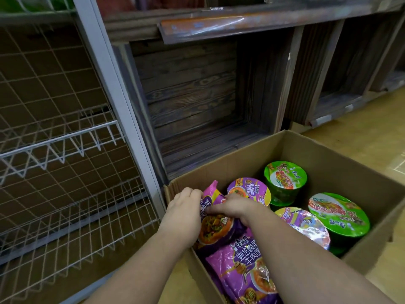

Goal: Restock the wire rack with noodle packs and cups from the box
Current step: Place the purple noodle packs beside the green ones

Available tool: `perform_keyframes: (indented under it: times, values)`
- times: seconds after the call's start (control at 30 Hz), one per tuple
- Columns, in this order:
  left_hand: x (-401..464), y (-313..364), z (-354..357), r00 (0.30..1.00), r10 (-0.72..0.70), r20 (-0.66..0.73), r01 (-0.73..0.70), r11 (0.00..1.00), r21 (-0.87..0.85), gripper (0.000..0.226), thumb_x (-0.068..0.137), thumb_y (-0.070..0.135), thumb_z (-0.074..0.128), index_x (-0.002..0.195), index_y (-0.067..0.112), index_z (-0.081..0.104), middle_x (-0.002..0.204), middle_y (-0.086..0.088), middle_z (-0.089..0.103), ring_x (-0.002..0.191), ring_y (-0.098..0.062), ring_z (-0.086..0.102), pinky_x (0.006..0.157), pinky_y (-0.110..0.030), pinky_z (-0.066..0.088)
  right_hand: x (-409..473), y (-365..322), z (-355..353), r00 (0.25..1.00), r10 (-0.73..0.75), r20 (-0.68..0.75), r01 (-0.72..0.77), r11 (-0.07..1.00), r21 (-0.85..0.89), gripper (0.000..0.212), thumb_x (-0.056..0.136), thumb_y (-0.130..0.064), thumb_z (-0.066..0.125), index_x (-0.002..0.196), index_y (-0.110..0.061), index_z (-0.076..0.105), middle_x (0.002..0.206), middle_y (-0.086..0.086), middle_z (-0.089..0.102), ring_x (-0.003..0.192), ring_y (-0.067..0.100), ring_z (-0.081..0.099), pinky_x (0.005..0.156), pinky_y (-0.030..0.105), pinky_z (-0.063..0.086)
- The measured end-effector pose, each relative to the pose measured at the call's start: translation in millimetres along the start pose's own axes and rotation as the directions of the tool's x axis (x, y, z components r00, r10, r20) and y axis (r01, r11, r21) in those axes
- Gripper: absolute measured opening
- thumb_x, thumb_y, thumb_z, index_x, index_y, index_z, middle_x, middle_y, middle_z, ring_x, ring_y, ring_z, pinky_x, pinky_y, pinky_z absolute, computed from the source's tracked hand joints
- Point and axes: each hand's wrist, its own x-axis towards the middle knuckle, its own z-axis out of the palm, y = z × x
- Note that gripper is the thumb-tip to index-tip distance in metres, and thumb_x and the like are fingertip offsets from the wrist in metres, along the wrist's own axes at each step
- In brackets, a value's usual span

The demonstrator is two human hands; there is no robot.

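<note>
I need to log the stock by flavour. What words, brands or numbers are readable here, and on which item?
"老坛酸菜牛肉面": large white print on the purple noodle pack lying nearest in the box.
Purple pack gripped by left hand and right hand: crumpled, unreadable.
Purple cups: lid print too small.
Green cups: red lid lettering too blurred.
Numbers: none readable.

Dark, weathered wooden shelving (197,88) with deep open compartments lines the back, under a worn orange-edged ledge (219,25); a grey metal upright (114,84) stands beside it on yellowish flooring (361,137).
</note>
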Motion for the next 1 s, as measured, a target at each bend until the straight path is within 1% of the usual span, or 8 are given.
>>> perform_keyframes:
  times: [0.07, 0.2, 0.37, 0.53, 0.67, 0.73, 0.83, 1.0]
  values:
    - [1, 1, -1, 1.0, 0.006, -0.013, -0.006, 0.999, -0.038, 0.036, 0.1, 0.02, 0.049, 0.135, 0.025, 0.047, 0.131, 0.003, 0.046, 0.127, -0.018, 0.045, 0.107, -0.035, 0.04, -8, -9, -3, 0.997, -0.049, -0.052, 0.049, 0.999, -0.005, 0.096, 0.06, -0.049, 0.087, 0.137, -0.007, 0.047, 0.125, 0.011, 0.061, 0.11, 0.027, 0.06, 0.094, 0.036, 0.051]
    - [4, 4, -14, 0.997, -0.004, -0.077, -0.005, 0.992, -0.124, 0.037, 0.098, 0.027, 0.054, 0.134, 0.021, 0.049, 0.133, 0.002, 0.047, 0.127, -0.016, 0.045, 0.108, -0.032, 0.039, -29, -32, -16, 0.984, -0.134, -0.118, 0.134, 0.991, -0.012, 0.087, 0.073, -0.038, 0.082, 0.143, -0.008, 0.039, 0.128, 0.013, 0.057, 0.103, 0.025, 0.057, 0.082, 0.032, 0.049]
    - [8, 4, -55, 0.972, -0.107, -0.211, 0.051, 0.965, -0.257, 0.049, 0.097, 0.034, 0.058, 0.14, 0.019, 0.043, 0.139, -0.001, 0.044, 0.131, -0.017, 0.044, 0.107, -0.029, 0.036, -65, -63, -61, 0.966, -0.228, -0.123, 0.243, 0.962, 0.128, 0.05, 0.074, -0.02, 0.084, 0.114, -0.002, 0.06, 0.098, 0.016, 0.073, 0.089, 0.029, 0.073, 0.083, 0.045, 0.06]
    - [10, 12, -88, 0.937, -0.182, -0.297, 0.041, 0.903, -0.427, 0.068, 0.091, 0.05, 0.061, 0.145, 0.02, 0.032, 0.139, 0.0, 0.052, 0.126, -0.017, 0.052, 0.105, -0.034, 0.043, -105, -89, -110, 0.898, -0.421, -0.129, 0.44, 0.84, 0.317, 0.053, 0.073, -0.02, 0.085, 0.119, -0.009, 0.061, 0.101, 0.013, 0.076, 0.093, 0.031, 0.074, 0.09, 0.052, 0.056]
    - [15, 32, -120, 0.944, -0.264, -0.197, 0.031, 0.666, -0.745, 0.059, 0.092, 0.062, 0.047, 0.138, 0.024, 0.042, 0.128, 0.007, 0.062, 0.114, -0.012, 0.061, 0.102, -0.037, 0.048, -135, -113, -123, 0.782, -0.598, -0.175, 0.611, 0.681, 0.404, 0.073, 0.063, -0.033, 0.09, 0.126, -0.015, 0.059, 0.11, 0.012, 0.074, 0.1, 0.032, 0.072, 0.095, 0.053, 0.053]
    - [17, 38, -147, 0.938, -0.231, -0.258, -0.038, 0.673, -0.739, 0.049, 0.095, 0.061, 0.041, 0.129, 0.027, 0.049, 0.122, 0.008, 0.064, 0.11, -0.011, 0.062, 0.101, -0.037, 0.049, -153, -129, -119, 0.716, -0.657, -0.235, 0.685, 0.596, 0.42, 0.068, 0.067, -0.03, 0.086, 0.127, -0.015, 0.058, 0.11, 0.011, 0.074, 0.099, 0.031, 0.072, 0.091, 0.051, 0.055]
    - [14, 36, -196, 0.887, -0.167, -0.43, -0.158, 0.765, -0.624, 0.04, 0.099, 0.054, 0.041, 0.125, 0.026, 0.054, 0.116, 0.008, 0.066, 0.106, -0.011, 0.063, 0.094, -0.033, 0.049, -177, -153, -108, 0.637, -0.705, -0.312, 0.749, 0.47, 0.467, 0.062, 0.071, -0.025, 0.081, 0.127, -0.015, 0.057, 0.107, 0.011, 0.075, 0.095, 0.029, 0.073, 0.076, 0.04, 0.061]
    - [-10, 21, -276, 0.732, -0.064, -0.679, -0.349, 0.821, -0.453, 0.018, 0.098, 0.047, 0.048, 0.115, 0.042, 0.051, 0.107, 0.019, 0.064, 0.098, 0.002, 0.061, 0.08, -0.024, 0.051, -215, -206, -83, 0.5, -0.784, -0.368, 0.796, 0.25, 0.551, 0.057, 0.074, -0.019, 0.073, 0.128, -0.016, 0.056, 0.109, 0.011, 0.075, 0.095, 0.028, 0.073, 0.068, 0.038, 0.062]
